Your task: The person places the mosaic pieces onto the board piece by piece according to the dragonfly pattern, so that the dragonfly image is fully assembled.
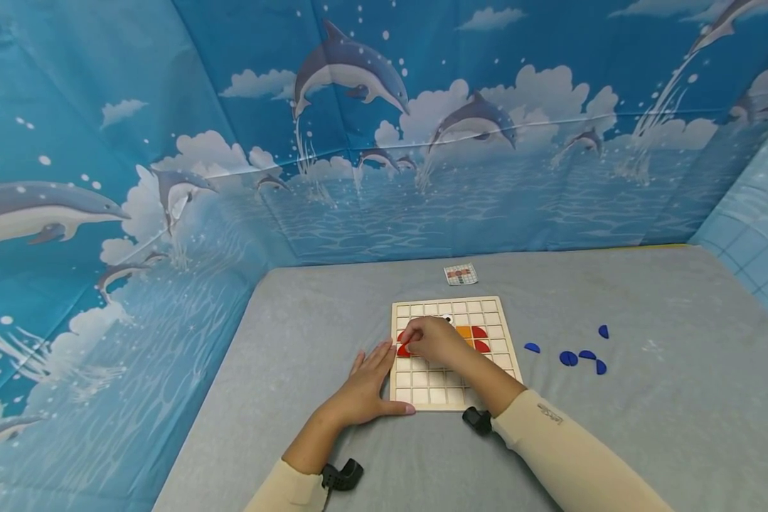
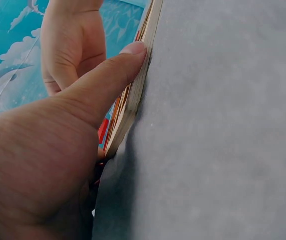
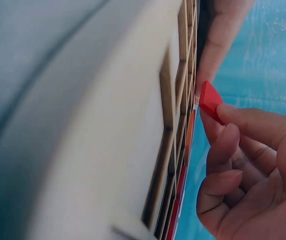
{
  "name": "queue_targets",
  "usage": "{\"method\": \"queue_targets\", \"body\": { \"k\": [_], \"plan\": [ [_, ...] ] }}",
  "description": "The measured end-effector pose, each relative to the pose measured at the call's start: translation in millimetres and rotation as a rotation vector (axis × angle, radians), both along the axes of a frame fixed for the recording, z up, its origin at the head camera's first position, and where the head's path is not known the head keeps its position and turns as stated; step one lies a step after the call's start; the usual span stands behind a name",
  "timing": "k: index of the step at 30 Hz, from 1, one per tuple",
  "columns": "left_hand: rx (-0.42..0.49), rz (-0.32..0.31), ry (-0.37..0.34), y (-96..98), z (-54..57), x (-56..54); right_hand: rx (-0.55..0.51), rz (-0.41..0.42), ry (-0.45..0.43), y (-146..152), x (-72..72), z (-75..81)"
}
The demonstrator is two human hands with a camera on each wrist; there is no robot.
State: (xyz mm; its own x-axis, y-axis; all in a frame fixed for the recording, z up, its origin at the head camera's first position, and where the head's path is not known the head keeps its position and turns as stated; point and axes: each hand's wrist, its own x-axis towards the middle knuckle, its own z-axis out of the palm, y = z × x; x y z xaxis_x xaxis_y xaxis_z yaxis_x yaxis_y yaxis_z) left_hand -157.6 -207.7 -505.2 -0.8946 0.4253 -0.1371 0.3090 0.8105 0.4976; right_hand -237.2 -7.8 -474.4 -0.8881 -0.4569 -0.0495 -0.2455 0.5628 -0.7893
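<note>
Head view: wooden grid board (image 1: 425,395) lies flat on grey cloth (image 1: 320,327); L hand (image 1: 363,395) at the board's L edge, fingers straight, thumb spread wide to its near edge, nothing gripped; R hand (image 1: 438,341) over the board's upper-L part, fingertips drawn narrow, what they hold hard to tell here; orange pcs (image 1: 464,332) sit in the board's grid, w/ red quarter pcs (image 1: 480,332) just to their R; six blue half-round pcs (image 1: 569,358) lie off the board's R side, two of them flat edge to flat edge; small pattern card (image 1: 461,274) beyond the board's far edge; dolphin backdrop (image 1: 352,67) behind the board.

L wrist view: L thumb rests on the board's rim; the other fingers mostly hidden; R hand shows past the board's edge.

R wrist view: R thumb & index pinch one red pc (image 3: 209,100) over the board's grid; contact w/ the board can't be told; other R fingers curled.
</note>
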Motion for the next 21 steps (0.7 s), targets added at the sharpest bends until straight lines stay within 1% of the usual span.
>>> {"method": "queue_targets", "body": {
  "k": [8, 14, 21],
  "plan": [
    [-0.01, 0.004, 0.0, 0.2, -2.2, -1.0, 0.042, -0.013, 0.031, -3.8, -1.9, -4.5],
    [-0.012, 0.007, -0.006, 0.9, -1.8, -0.4, 0.056, 0.018, 0.1, -5.2, -1.9, -8.2],
    [0.0, 0.011, -0.007, 0.8, -1.1, -0.4, 0.175, 0.0, 0.191, -9.8, -1.7, -8.1]
  ]
}}
